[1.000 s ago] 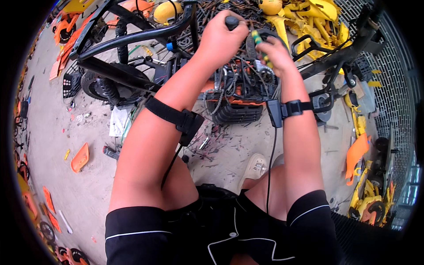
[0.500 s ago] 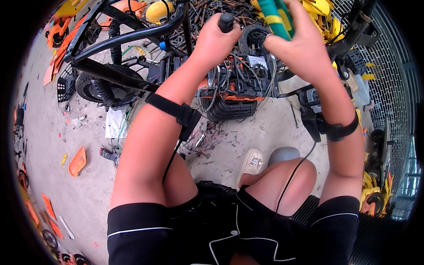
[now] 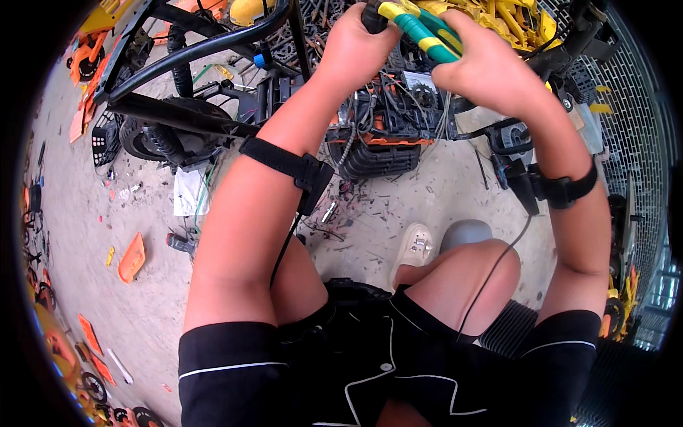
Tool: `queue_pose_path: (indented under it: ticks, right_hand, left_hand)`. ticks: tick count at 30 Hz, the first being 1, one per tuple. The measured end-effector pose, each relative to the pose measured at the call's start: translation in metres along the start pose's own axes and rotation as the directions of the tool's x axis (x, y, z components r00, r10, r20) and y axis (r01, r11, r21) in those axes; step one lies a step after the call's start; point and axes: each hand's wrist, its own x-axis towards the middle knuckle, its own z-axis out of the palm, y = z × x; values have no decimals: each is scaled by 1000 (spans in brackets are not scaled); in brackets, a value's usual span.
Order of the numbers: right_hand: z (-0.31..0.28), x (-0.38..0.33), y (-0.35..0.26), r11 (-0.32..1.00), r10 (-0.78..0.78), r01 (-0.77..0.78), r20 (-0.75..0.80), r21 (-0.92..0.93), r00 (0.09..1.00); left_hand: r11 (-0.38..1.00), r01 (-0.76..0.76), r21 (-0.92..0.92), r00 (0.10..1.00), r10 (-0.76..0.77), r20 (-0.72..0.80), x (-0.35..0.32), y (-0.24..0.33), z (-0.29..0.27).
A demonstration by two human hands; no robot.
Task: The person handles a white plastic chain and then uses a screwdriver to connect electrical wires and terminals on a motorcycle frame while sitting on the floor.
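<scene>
My left hand [image 3: 356, 44] is closed around a black, rounded grip-like end [image 3: 373, 17] at the top of the view. My right hand [image 3: 491, 67] is wrapped on pliers [image 3: 420, 32] with green and yellow handles. The pliers lean up and left, their upper part meeting the black end in my left hand; the jaws do not show. Below both hands stands a partly stripped vehicle [image 3: 380, 135] with loose wires, black housings and orange parts. Its black tube frame [image 3: 206, 53] rises to the left of my left forearm.
Chains and dark metal parts [image 3: 334, 18] are heaped beyond my hands, with yellow panels [image 3: 509, 25] to their right. A wheel [image 3: 171, 132] lies under the frame. On the floor at left are an orange shell piece [image 3: 131, 257], a power tool [image 3: 179, 243] and a white sheet [image 3: 189, 192].
My right hand has brought the pliers left and down, against the black end in my left hand. My left hand has shifted slightly up. The whole view has tilted a little.
</scene>
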Motion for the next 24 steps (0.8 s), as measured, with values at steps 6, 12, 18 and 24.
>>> queue_pose_path:
  ticks: [6, 12, 18, 24]
  right_hand:
    - [-51, -14, -21, 890, 49, 88, -285, 447, 957]
    - [-1, 3, -4, 989, -61, 66, 47, -136, 997]
    - [-52, -21, -29, 963, -8, 96, -327, 252, 945]
    - [-9, -12, -10, 976, -87, 146, -328, 160, 941]
  left_hand:
    - [998, -8, 67, 999, 5, 40, 5, -7, 7]
    - [1000, -18, 8, 999, 18, 51, 2, -9, 4]
    - [1000, 4, 11, 999, -5, 55, 4, -11, 7]
    - [996, -29, 82, 999, 26, 40, 1, -18, 8]
